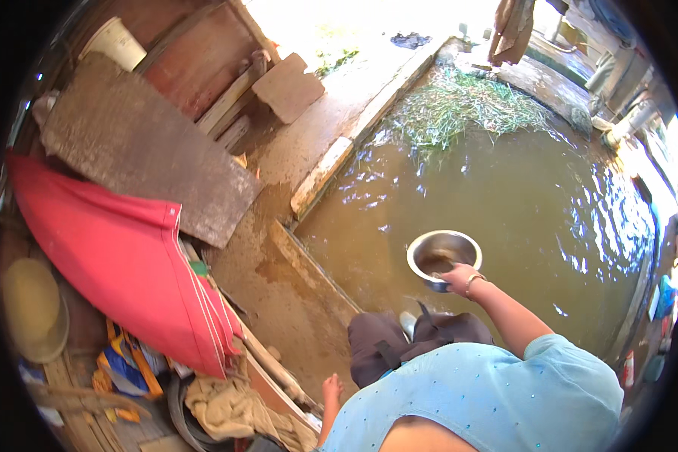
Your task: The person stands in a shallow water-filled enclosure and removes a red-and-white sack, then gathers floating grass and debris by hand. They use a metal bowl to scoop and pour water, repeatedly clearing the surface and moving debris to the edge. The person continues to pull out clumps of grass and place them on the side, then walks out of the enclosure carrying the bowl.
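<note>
Bowl [426, 251], round, shiny metal with a flared rim, is over or in the near part of the murky, rippled water [497, 196], gripped at its near side by the right hand [461, 279]. Whether the left hand [332, 387], near left, holds anything, I cannot tell. Stringy grass [459, 113] lies far.

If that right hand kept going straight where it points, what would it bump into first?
The metal bowl that the right hand holds by its rim. Beyond it, the line seems to run over brown water toward the wooden edging, but depth is unclear.
</note>
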{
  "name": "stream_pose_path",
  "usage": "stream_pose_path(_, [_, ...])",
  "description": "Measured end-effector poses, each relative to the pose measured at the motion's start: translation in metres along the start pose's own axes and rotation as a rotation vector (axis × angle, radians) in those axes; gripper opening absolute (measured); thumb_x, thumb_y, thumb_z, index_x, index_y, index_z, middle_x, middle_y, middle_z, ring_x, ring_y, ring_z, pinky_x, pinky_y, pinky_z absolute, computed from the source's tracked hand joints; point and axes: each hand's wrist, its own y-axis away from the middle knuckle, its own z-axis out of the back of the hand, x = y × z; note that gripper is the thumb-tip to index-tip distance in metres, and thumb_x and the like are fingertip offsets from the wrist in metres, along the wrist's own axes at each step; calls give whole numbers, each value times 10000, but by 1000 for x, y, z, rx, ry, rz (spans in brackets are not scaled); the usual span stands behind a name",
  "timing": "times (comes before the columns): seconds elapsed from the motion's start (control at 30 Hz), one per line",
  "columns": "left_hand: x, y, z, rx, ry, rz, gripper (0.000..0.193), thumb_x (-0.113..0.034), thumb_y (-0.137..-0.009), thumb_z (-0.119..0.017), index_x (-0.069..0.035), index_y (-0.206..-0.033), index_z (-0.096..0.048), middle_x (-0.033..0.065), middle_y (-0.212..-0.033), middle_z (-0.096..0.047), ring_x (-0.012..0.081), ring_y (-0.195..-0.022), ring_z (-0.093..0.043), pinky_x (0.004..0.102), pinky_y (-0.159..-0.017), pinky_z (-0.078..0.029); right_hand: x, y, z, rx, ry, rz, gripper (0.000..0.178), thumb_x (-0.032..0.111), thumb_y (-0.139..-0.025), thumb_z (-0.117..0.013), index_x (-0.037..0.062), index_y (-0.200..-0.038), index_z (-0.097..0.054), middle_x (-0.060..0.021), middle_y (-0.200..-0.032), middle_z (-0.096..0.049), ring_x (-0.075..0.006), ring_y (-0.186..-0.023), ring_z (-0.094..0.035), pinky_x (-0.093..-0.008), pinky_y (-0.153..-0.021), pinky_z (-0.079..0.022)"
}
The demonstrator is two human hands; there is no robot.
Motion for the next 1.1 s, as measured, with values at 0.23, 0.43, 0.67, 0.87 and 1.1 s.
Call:
stream_pose_path(0.23, [-364, -74, -124, 416, 299, -277, 650, -484, -918, -530, -30, -1362, -390, 158, -1319, -479, 278, -1176, -507, 382, -911, -487, 97, -155, 133, -325, 41, 358, 108, 156, -780, -574, 176, -854, -651, 18, -836, -666, -214, -930, -577, -370, -827, -453])
stream_pose_path(0.43, [-571, -183, -166, 757, 285, 7, 471, -366, -912, -499, -33, -1243, -470, 127, -1179, -593, 281, -1037, -604, 437, -890, -510, 132, -326, 222, -268, 171, 425, 101, 224, -768, -595, 210, -808, -687, 52, -790, -659, -176, -932, -561, -349, -785, -429])
stream_pose_path(0.67, [-727, -325, -172, 684, 291, 179, 205, -140, -832, -457, 29, -902, -548, 120, -791, -613, 257, -772, -633, 433, -897, -528, 123, -461, 327, -677, -222, 322, 244, 226, -747, -657, 166, -983, -636, -3, -1131, -587, -191, -1033, -547, -353, -858, -415])
stream_pose_path(0.87, [-872, -397, -233, 516, 265, 72, 104, -85, -806, -516, 15, -813, -541, 100, -763, -626, 230, -671, -619, 382, -782, -587, 10, -489, 328, -799, -551, -277, 337, 242, -771, -662, 70, -1054, -599, -117, -1072, -623, -280, -1038, -567, -384, -914, -442])
stream_pose_path(1.1, [-994, -472, -340, 444, 129, -80, 96, -87, -822, -533, -8, -877, -537, 122, -909, -643, 244, -843, -643, 387, -802, -567, -111, -475, 304, -376, -883, -1082, 460, 385, -881, -592, 50, -1194, -557, -154, -1161, -593, -261, -1097, -557, -389, -907, -467])
